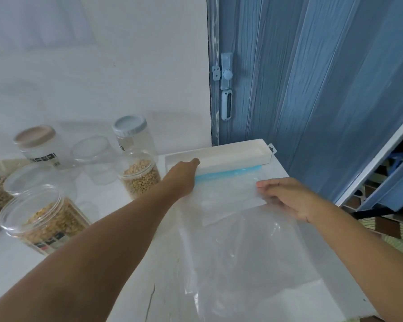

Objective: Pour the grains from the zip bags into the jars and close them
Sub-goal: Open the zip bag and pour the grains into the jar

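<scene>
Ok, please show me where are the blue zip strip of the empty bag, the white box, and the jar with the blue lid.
blue zip strip (228, 174): head view, middle of the strip.
white box (237, 156): head view, its long front wall.
jar with the blue lid (129, 125): head view, top of the lid.

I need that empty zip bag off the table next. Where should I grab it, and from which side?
Take the zip bag by its blue zipper strip, probably the stiffest edge. It lies flat beside the white box, with the left hand at the strip's left end and the right hand on the right edge. Come from the right, where the strip's end looks free, and pinch with the fingers.
</scene>
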